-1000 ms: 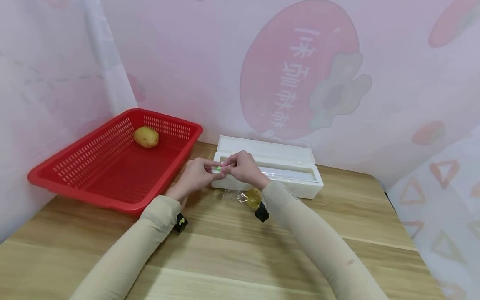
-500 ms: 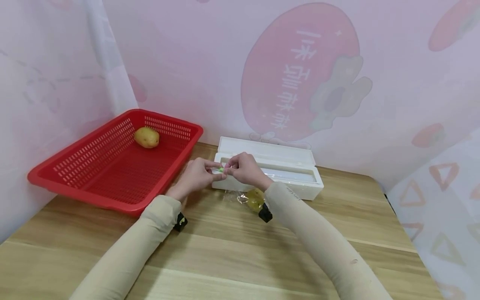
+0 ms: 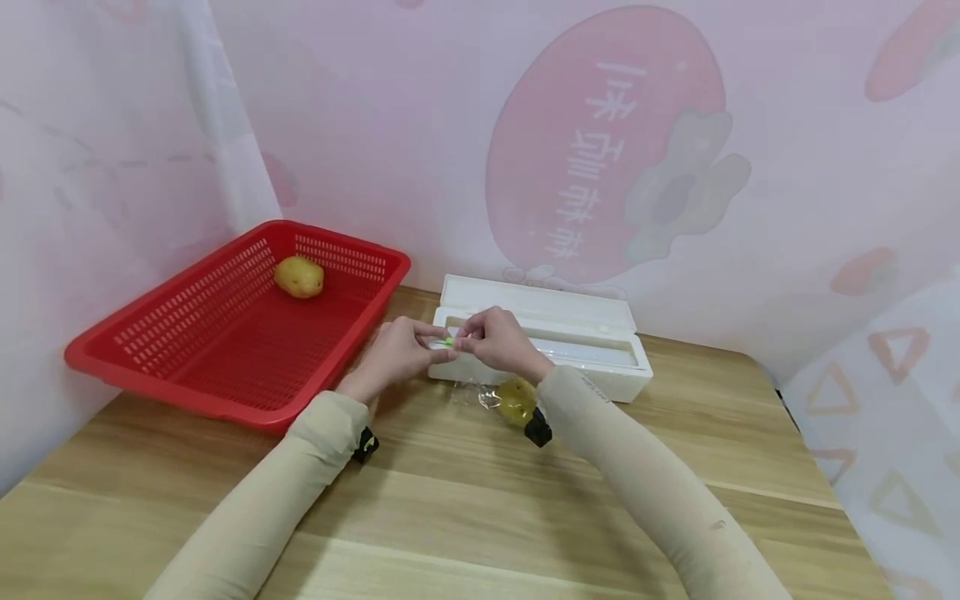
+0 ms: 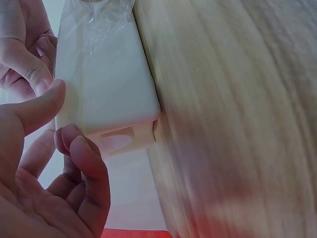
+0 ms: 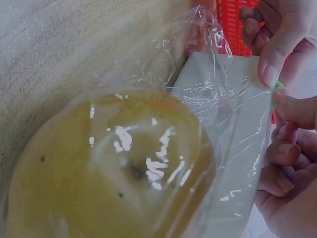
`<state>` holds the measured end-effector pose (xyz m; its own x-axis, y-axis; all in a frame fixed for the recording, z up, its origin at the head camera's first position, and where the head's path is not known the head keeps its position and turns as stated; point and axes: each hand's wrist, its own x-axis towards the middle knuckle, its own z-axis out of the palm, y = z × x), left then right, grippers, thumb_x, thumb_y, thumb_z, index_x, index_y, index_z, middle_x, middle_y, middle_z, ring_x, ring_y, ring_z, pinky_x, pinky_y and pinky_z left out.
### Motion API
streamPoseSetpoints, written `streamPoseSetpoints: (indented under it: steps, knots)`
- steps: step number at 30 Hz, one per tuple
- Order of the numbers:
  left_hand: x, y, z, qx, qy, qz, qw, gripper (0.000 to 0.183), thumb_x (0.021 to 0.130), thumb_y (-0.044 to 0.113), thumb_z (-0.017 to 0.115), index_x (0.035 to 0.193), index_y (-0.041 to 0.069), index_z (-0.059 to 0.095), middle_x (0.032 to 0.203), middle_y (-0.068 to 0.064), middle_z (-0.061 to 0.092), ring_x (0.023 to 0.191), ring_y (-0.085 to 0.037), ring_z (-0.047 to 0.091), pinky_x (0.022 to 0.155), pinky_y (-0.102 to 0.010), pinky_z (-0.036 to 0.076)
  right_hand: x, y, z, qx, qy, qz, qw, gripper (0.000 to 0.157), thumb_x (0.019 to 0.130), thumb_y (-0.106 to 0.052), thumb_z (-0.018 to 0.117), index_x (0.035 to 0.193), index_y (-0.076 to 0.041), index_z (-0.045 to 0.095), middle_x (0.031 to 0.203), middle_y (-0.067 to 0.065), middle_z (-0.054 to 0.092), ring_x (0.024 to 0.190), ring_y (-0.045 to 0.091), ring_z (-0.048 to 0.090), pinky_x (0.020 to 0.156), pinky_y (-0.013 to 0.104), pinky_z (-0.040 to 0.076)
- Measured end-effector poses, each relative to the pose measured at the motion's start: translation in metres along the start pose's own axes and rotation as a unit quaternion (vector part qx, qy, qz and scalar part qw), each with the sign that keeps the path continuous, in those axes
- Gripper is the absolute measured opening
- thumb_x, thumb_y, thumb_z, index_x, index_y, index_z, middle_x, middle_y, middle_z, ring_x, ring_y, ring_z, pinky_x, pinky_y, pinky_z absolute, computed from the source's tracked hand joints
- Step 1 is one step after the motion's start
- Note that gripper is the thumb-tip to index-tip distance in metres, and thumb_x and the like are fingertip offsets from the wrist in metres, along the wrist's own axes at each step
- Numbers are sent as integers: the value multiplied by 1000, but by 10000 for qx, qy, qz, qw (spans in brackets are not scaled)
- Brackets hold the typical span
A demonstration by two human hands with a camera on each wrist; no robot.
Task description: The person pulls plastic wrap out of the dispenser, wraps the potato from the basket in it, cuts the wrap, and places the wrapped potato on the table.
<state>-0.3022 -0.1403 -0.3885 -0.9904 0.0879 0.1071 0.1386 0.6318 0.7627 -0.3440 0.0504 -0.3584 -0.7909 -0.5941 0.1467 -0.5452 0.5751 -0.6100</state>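
Observation:
A white cling film dispenser box (image 3: pixel 600 379) lies on the table with its lid (image 3: pixel 540 300) raised at the back. My left hand (image 3: pixel 393 354) grips the box's left end, thumb at the front edge. Beside it, my right hand (image 3: pixel 498 340) pinches a small green slide cutter (image 5: pixel 279 86) at the box's top front edge, mostly covered by the fingertips. Clear film (image 5: pixel 213 94) hangs over the box's front. In front of the box, under the right wrist, a potato (image 5: pixel 114 173) lies with the film over it.
Left of the box stands a red perforated basket (image 3: pixel 217 408) holding another potato (image 3: pixel 299 277). A printed curtain (image 3: pixel 420 142) closes off the back and sides. The wooden table (image 3: pixel 465 517) extends in front and to the right.
My right hand, with the green slide cutter, has moved slightly right along the box edge. My left hand stays at the box's left end; the view has shifted a little.

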Motion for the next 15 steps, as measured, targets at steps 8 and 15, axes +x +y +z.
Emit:
streamPoseSetpoints:
  steps: [8,15]
  knots:
    - [-2,4,-1,71,-52,-114,9999,42,82,41,80,117,19,74,73,-10,68,66,-21,57,54,-32,43,-5,3,-4,-31,39,-59,10000,9,91,-11,72,83,-6,74,53,-3,46,48,8,38,46,23,31]
    - [-2,5,2,101,-18,-54,9999,37,83,39,80,114,20,75,70,-8,67,64,-19,56,54,-32,43,-6,10,-6,70,-11,-80,9999,9,91,-12,72,83,-8,75,52,-3,46,48,7,37,46,23,31]
